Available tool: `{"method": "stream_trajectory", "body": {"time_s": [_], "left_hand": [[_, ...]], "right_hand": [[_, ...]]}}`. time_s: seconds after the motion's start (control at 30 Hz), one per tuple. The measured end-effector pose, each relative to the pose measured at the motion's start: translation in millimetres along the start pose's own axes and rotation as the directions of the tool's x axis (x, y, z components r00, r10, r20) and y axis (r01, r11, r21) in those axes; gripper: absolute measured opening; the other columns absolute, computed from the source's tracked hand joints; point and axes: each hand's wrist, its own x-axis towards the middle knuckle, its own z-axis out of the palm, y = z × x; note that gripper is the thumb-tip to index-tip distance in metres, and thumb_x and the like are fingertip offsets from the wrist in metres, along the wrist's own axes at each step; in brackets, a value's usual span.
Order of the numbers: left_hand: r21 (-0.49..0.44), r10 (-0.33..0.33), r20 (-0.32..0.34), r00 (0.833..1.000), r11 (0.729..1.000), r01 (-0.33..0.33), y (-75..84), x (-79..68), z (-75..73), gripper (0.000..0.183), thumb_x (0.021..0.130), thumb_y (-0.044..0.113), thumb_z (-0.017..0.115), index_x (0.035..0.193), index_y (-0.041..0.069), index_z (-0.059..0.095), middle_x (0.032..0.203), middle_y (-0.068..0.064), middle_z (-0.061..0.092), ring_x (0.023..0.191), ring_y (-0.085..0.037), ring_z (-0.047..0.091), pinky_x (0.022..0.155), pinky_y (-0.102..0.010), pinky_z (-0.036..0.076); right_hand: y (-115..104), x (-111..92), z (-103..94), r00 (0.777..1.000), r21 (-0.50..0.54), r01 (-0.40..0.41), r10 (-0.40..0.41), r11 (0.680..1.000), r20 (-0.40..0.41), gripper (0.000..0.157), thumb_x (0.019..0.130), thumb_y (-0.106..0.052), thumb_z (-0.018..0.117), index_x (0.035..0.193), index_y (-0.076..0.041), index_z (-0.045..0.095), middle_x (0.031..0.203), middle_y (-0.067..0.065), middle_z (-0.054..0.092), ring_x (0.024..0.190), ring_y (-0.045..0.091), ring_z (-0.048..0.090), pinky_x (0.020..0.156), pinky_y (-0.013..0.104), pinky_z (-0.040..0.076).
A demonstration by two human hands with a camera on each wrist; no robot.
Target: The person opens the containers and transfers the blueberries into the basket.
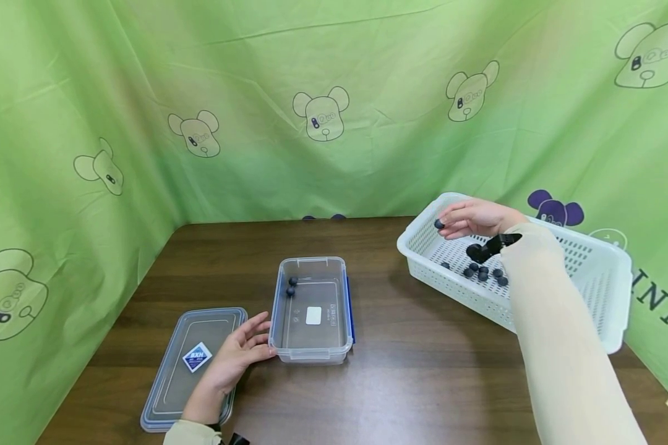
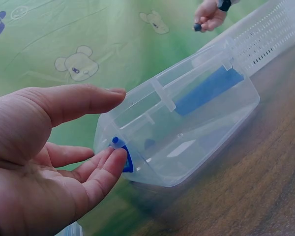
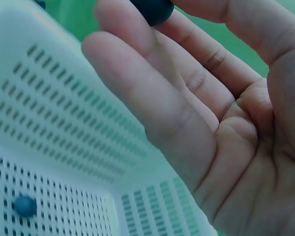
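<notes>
Above the far left end of a white perforated basket (image 1: 440, 272), my right hand (image 1: 475, 216) pinches a blueberry (image 1: 438, 224) between its fingertips. The same dark blue fruit (image 3: 152, 11) shows at the top of the right wrist view. Several more blueberries (image 1: 483, 276) lie on the basket floor. My left hand (image 1: 236, 357) touches the near left corner of a clear plastic box (image 1: 312, 353), its fingers relaxed by a blue clip (image 2: 128, 157). The box has no lid on it, and a couple of blueberries (image 1: 291, 292) sit inside at its left wall.
A clear lid (image 1: 169, 371) with a blue rim and a diamond label lies left of the box, partly under my left forearm. Brown wooden table (image 1: 401, 383) separates box and basket. A green printed curtain (image 1: 378, 167) hangs behind the table and along its sides.
</notes>
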Motion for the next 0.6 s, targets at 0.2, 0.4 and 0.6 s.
{"method": "stream_trajectory", "body": {"time_s": [0.2, 0.4, 0.6], "left_hand": [[-0.001, 0.002, 0.008, 1.000, 1.000, -0.002, 0.1, 0.0, -0.8, 0.080, 0.084, -0.008, 0.069, 0.149, -0.014, 0.023, 0.142, -0.037, 0.035, 0.108, -0.021, 0.055, 0.086, -0.023, 0.052], [0.003, 0.000, 0.005, 1.000, 1.000, 0.000, -0.4, 0.2, -0.6, 0.080, 0.084, -0.008, 0.068, 0.149, -0.015, 0.023, 0.142, -0.036, 0.036, 0.108, -0.021, 0.055, 0.086, -0.024, 0.052], [0.006, -0.002, 0.003, 1.000, 1.000, 0.002, -1.0, 0.9, -0.5, 0.080, 0.084, -0.008, 0.069, 0.149, -0.015, 0.023, 0.142, -0.035, 0.037, 0.108, -0.022, 0.055, 0.086, -0.024, 0.052]], "right_hand": [[12.1, -14.4, -13.4, 0.996, 0.029, -0.049, 0.051, 0.998, -0.075, 0.029, 0.103, 0.003, 0.043, 0.099, -0.005, 0.070, 0.099, 0.010, 0.071, 0.094, 0.020, 0.071, 0.088, 0.033, 0.054], [26.6, -23.7, -19.2, 0.965, 0.040, -0.154, 0.159, 0.987, -0.209, 0.028, 0.102, 0.000, 0.047, 0.097, -0.009, 0.073, 0.100, 0.007, 0.073, 0.094, 0.018, 0.071, 0.089, 0.032, 0.054], [39.0, -23.2, -21.5, 0.918, 0.031, -0.302, 0.299, 0.953, -0.261, 0.023, 0.101, 0.002, 0.049, 0.094, -0.006, 0.070, 0.095, 0.009, 0.072, 0.091, 0.019, 0.071, 0.091, 0.034, 0.053]]}}
